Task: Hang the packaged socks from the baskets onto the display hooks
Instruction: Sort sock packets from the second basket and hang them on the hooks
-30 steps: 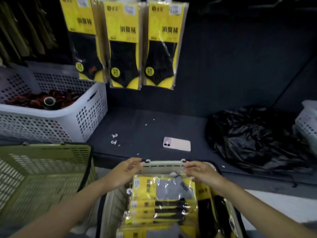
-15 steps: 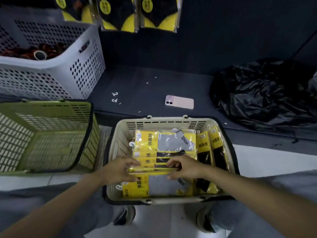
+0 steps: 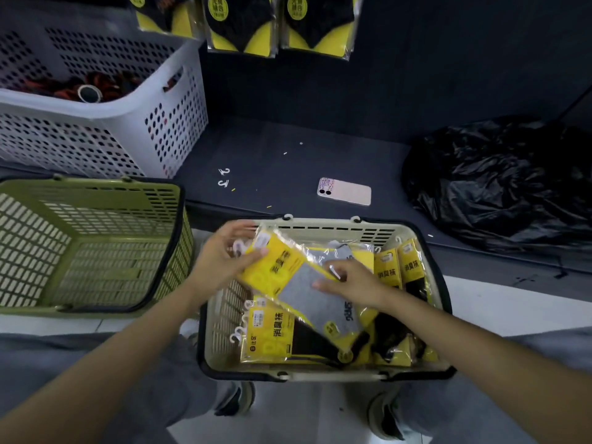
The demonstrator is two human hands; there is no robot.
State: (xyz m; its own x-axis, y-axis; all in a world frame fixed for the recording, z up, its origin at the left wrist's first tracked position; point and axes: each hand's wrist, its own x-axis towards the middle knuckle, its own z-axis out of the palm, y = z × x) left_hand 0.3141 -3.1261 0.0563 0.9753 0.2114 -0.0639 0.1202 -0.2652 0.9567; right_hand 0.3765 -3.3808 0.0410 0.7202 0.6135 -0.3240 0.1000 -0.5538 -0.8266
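Observation:
A beige basket (image 3: 323,226) in front of my knees holds several yellow sock packs. My left hand (image 3: 224,261) grips the yellow top end of a pack of grey socks (image 3: 307,283), lifted and tilted over the basket. My right hand (image 3: 349,280) holds the same pack near its middle. Beneath it lies a pack of black socks (image 3: 272,331) with white hangers at its left end. More packs (image 3: 400,270) stand along the basket's right side. Three yellow-and-black packs (image 3: 243,27) hang on the dark wall above; their hooks are out of view.
An empty green basket (image 3: 96,245) sits to the left. A white perforated crate (image 3: 105,123) with dark items stands at the back left on the dark shelf (image 3: 288,168). A pink phone (image 3: 344,196), two white hooks (image 3: 224,177) and a black plastic bag (image 3: 499,184) lie on the shelf.
The view dropped from the wall to the basket. My hands left the basket's far rim, reached into the packs, and have lifted one grey-sock pack up at a slant.

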